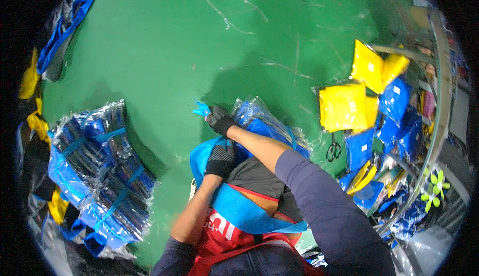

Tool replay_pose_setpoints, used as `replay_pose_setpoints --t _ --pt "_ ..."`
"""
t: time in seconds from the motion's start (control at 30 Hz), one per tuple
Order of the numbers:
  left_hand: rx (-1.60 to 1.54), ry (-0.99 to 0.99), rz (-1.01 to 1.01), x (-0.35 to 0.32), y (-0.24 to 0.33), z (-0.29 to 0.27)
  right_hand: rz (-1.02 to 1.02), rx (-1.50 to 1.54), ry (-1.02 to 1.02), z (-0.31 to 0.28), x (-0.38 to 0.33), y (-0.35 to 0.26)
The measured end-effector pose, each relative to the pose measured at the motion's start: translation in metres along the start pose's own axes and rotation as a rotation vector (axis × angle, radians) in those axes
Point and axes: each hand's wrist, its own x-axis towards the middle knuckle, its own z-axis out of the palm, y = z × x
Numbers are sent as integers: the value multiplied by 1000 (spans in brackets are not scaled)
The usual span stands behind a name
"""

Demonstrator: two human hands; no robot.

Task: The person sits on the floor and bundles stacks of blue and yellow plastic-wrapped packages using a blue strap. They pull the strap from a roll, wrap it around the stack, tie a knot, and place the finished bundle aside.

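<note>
My right hand (220,120), in a dark knitted glove, is closed on the bunched end of a light blue fabric strip (201,109). Just below it, my left hand (220,160), gloved alike, is closed at a wider stretch of light blue strip (200,152); its fingertips are partly hidden. A broad blue band (252,212) trails across my lap. Beside both hands lies a bundle of blue items in clear plastic (262,126), partly covered by my right forearm. A blue tie crosses its right part.
A larger tied stack of plastic-wrapped blue packs (105,176) lies on the green floor (164,51) at left. At right are yellow packs (343,107), blue packs (359,148), black scissors (333,149) and a curved metal frame (439,96). A blue-edged grey bundle (66,34) lies far left.
</note>
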Motion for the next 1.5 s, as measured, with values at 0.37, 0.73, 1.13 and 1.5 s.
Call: replay_pose_setpoints --t 0.37,0.73,1.13,1.5 --pt "-265 -402 -325 13 35 -37 230 -112 -345 -3 39 14" --pt "-470 -191 -626 71 57 -216 -262 -297 -761 -105 -29 -48" --pt "-1373 119 -490 43 -99 -98 -735 -375 -792 -100 -36 -29" --pt "-1689 84 -430 17 -86 27 -1033 -660 -126 -85 -24 -50"
